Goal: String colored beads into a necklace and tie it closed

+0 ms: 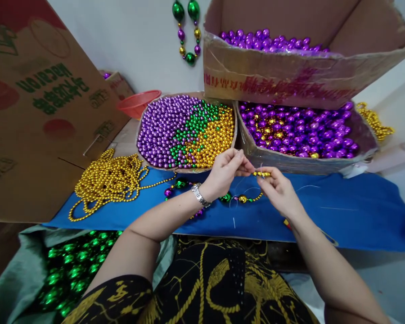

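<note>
My left hand (225,173), with a metal watch on its wrist, is pinched shut on a thin thread just above the blue cloth (340,211). My right hand (278,191) pinches a short run of small gold beads (262,173) on the same thread. Below the hands a partly strung bead strand (238,198) with green, purple and gold beads lies on the cloth. Right behind the hands sits a round tray (189,130) of small purple, green and gold beads.
A cardboard box of larger purple beads (297,130) stands at the right, another box of purple beads (266,67) stacked over it. A gold bead string pile (110,180) lies left. Green beads in a bag (70,270) sit by my lap. A finished strand (188,31) hangs on the wall.
</note>
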